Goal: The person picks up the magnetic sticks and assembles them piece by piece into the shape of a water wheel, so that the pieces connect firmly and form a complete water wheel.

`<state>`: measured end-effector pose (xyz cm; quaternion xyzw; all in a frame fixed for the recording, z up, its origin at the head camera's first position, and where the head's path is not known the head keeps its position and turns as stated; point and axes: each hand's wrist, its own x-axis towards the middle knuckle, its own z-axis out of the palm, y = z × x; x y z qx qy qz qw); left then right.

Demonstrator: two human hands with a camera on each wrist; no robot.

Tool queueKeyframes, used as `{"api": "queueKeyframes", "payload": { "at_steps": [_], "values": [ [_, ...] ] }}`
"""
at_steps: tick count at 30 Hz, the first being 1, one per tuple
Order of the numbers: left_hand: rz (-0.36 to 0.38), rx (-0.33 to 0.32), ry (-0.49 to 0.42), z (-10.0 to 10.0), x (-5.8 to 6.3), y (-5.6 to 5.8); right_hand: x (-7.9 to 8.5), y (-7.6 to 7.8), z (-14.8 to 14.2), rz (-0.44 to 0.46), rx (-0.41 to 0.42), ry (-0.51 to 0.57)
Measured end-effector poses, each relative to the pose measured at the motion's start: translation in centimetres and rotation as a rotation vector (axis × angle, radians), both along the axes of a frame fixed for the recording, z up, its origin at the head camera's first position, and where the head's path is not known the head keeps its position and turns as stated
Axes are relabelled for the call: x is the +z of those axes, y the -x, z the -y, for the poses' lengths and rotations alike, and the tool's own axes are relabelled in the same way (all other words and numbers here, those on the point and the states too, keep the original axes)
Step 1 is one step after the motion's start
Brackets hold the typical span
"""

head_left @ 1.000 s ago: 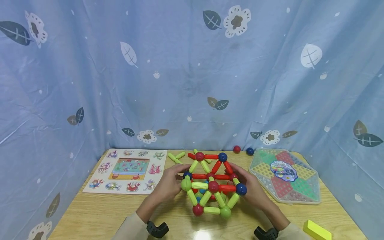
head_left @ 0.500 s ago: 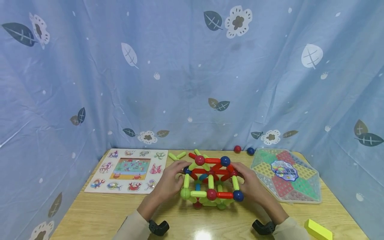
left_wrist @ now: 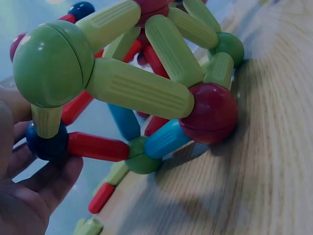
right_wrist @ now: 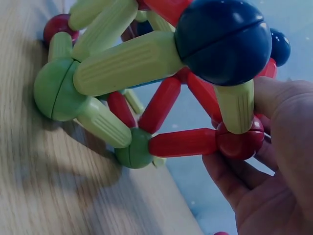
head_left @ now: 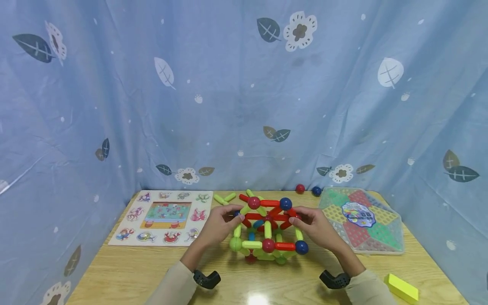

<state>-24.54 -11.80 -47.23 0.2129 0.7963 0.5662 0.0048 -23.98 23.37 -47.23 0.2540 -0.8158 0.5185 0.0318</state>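
Note:
A magnetic ball-and-stick model (head_left: 268,231) of red, blue and green balls joined by sticks stands low over the wooden table between both hands. My left hand (head_left: 219,224) pinches a dark blue ball (left_wrist: 46,142) at its left side, thumb and fingers round it. On the opposite side my right hand (head_left: 316,226) pinches a red ball (right_wrist: 240,142). In both wrist views the lower balls sit right at the tabletop. A front row of sticks runs from a light green ball (head_left: 236,244) through a red one to a dark blue ball (head_left: 301,247).
Loose light green sticks (head_left: 225,198) lie behind the model. A red ball (head_left: 300,189) and a blue ball (head_left: 317,191) sit by the curtain. A picture puzzle board (head_left: 123,216) lies left, a see-through game case (head_left: 358,235) right, a yellow block (head_left: 401,289) front right.
The model has tipped from a tilted pose to a more level one, its lower balls moving back under the front row. Both thumbs have since come up onto the side balls.

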Motion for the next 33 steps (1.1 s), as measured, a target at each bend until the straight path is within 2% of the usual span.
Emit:
{"api": "queueKeyframes", "payload": {
  "at_steps": [6, 14, 20, 24, 26, 28, 30, 33],
  "values": [
    [-0.004, 0.009, -0.003, -1.0, 0.1, 0.0, 0.3, -0.2, -0.7, 0.003, -0.046, -0.037],
    [0.022, 0.005, -0.036, -2.4, -0.2, -0.7, 0.4, -0.7, -2.2, 0.021, -0.042, -0.038],
    [0.015, 0.017, -0.031, -3.0, -0.4, -0.9, 0.4, -1.1, -2.7, 0.026, -0.05, -0.022],
    [0.027, -0.002, -0.031, -2.8, -0.4, -1.1, 0.2, -1.4, -2.7, 0.049, -0.035, -0.002],
    [0.048, -0.035, -0.039, -2.6, -0.5, -1.1, 0.0, -1.5, -2.8, 0.06, -0.024, 0.021],
    [0.065, -0.094, -0.044, -2.1, -0.5, -1.0, -0.3, -1.7, -3.0, 0.069, 0.013, 0.069],
    [0.073, -0.171, -0.058, -1.3, -0.6, -0.8, -1.0, -1.7, -3.2, 0.107, 0.109, 0.183],
    [0.078, -0.235, -0.131, 0.5, -0.9, 0.0, -2.2, -1.6, -3.4, 0.292, 0.332, 0.424]
  ]
}}
